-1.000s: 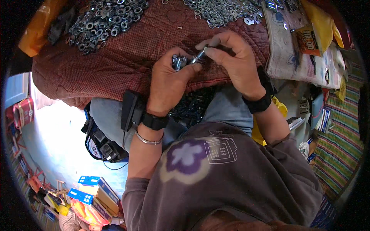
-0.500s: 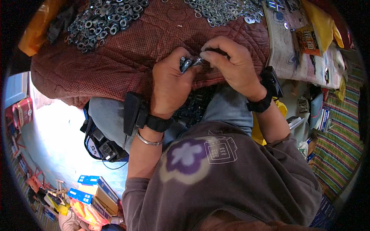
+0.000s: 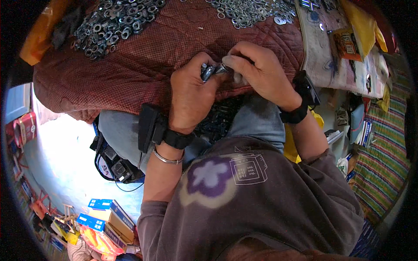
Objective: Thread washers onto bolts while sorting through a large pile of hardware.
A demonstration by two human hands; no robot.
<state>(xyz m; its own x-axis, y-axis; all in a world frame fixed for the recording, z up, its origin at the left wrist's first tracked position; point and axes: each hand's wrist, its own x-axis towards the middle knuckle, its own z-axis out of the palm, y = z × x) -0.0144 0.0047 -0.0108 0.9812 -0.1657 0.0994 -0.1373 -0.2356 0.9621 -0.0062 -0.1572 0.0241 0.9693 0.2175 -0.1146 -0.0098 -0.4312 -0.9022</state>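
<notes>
since a second ago both hands have slid a little toward the lap edge of the red quilt. the left hand stays curled round a small metal bolt; the right hand pinches its tip, so fitting goes on.

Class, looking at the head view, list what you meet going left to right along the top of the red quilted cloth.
Orange bag → pile of dark nuts → pile of silver washers → orange packet → yellow cloth.
</notes>
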